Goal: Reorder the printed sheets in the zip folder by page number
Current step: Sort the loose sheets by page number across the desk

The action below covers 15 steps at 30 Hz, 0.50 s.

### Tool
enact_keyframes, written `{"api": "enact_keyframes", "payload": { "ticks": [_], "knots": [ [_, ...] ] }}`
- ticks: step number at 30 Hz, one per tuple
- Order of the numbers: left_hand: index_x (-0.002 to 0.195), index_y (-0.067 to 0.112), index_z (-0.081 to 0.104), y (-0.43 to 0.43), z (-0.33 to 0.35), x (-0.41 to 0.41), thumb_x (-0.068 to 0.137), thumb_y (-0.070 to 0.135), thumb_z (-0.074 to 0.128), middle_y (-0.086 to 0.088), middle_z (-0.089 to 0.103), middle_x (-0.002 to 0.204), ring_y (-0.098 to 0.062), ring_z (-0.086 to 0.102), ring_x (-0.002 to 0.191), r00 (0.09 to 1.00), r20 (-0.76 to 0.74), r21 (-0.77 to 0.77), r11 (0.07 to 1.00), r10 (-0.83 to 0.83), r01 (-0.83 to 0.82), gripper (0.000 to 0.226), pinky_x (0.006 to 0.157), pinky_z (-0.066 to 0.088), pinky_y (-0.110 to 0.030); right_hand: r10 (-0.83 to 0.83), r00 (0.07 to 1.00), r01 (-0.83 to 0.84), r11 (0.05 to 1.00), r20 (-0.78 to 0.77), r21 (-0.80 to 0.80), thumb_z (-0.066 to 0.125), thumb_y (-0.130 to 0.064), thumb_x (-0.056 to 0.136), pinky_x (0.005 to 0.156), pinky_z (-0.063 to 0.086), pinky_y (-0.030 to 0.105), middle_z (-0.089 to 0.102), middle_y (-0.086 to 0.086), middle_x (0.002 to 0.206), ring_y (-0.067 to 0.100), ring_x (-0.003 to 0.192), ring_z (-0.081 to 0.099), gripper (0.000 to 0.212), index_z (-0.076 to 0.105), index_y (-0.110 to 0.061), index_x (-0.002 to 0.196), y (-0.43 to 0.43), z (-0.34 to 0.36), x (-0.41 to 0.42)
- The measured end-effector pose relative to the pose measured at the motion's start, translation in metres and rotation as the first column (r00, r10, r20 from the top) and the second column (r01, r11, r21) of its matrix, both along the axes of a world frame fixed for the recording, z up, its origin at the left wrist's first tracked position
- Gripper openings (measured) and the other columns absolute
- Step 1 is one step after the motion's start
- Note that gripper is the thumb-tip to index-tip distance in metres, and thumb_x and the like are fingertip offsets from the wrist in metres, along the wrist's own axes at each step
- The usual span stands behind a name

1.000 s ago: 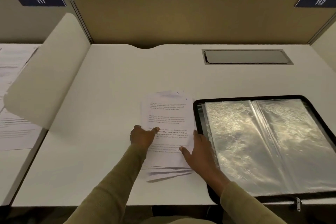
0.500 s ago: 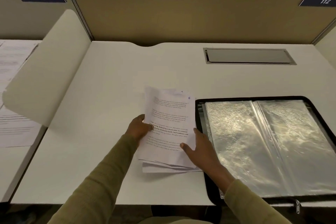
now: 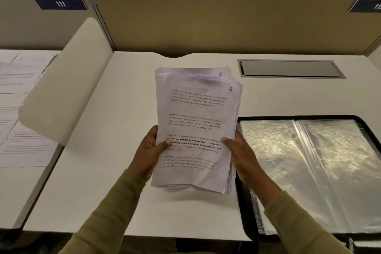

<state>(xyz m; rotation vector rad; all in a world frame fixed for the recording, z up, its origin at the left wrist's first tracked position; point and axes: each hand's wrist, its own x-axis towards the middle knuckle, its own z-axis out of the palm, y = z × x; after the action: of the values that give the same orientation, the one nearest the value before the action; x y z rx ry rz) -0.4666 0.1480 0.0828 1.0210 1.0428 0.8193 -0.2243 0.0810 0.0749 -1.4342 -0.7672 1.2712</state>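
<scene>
A stack of printed sheets is held up above the white desk, tilted toward me. The front sheet carries a handwritten number at its top right corner, and a sheet behind it shows a "1". My left hand grips the stack's left edge, thumb on the front page. My right hand grips the right edge, thumb also on the front. The open zip folder lies flat at the right, its black rim framing shiny clear sleeves.
A curved white divider rises at the left, with other printed papers on the neighbouring desk. A tan partition closes the back. A grey cable hatch sits in the desk beyond the folder.
The stack lay flat on the desk under both hands a second ago. Both hands have lifted it off the surface and raised it upright toward me.
</scene>
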Motion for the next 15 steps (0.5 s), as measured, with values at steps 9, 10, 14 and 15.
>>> {"api": "enact_keyframes", "payload": {
  "ticks": [9,10,14,15],
  "knots": [
    [0.117,0.018,0.058,-0.007,0.013,0.001,0.091,0.009,0.055,-0.002,0.066,0.108,-0.021,0.064,0.1,0.97,-0.059,0.405,0.894,0.236,-0.192,0.027,0.08,0.059,-0.034,-0.141,0.987,0.122,0.968,0.074,0.218,0.052,-0.008,0.103,0.079,0.059,0.028,0.073,-0.007,0.11,0.013,0.103,0.069,0.024,0.062,-0.024,0.119,0.007,0.015,-0.021],
    [0.117,0.02,0.057,-0.007,0.011,0.0,0.09,0.011,0.055,0.0,0.065,0.108,-0.02,0.064,0.101,0.968,-0.061,0.416,0.888,0.245,-0.198,0.028,0.08,0.058,-0.033,-0.149,0.987,0.13,0.964,0.068,0.231,0.051,-0.006,0.103,0.079,0.058,0.026,0.073,-0.008,0.11,0.01,0.103,0.069,0.026,0.061,-0.024,0.12,0.007,0.015,-0.023],
    [0.124,0.029,0.052,-0.015,-0.005,0.0,0.086,0.013,0.06,0.007,0.063,0.113,-0.014,0.061,0.108,0.96,-0.104,0.387,0.9,0.261,-0.203,0.042,0.085,0.056,-0.03,-0.141,0.984,0.115,0.969,0.105,0.218,0.05,0.0,0.101,0.082,0.056,0.021,0.07,-0.017,0.112,0.004,0.107,0.065,0.042,0.054,-0.03,0.129,0.002,0.003,-0.031],
    [0.127,0.028,0.05,-0.017,-0.009,0.001,0.084,0.014,0.061,0.008,0.062,0.114,-0.014,0.06,0.109,0.956,-0.113,0.372,0.904,0.271,-0.212,0.046,0.086,0.056,-0.029,-0.133,0.982,0.103,0.972,0.134,0.211,0.05,0.0,0.101,0.085,0.056,0.023,0.068,-0.015,0.118,0.005,0.11,0.064,0.046,0.052,-0.031,0.134,0.001,0.0,-0.033]
  ]
}}
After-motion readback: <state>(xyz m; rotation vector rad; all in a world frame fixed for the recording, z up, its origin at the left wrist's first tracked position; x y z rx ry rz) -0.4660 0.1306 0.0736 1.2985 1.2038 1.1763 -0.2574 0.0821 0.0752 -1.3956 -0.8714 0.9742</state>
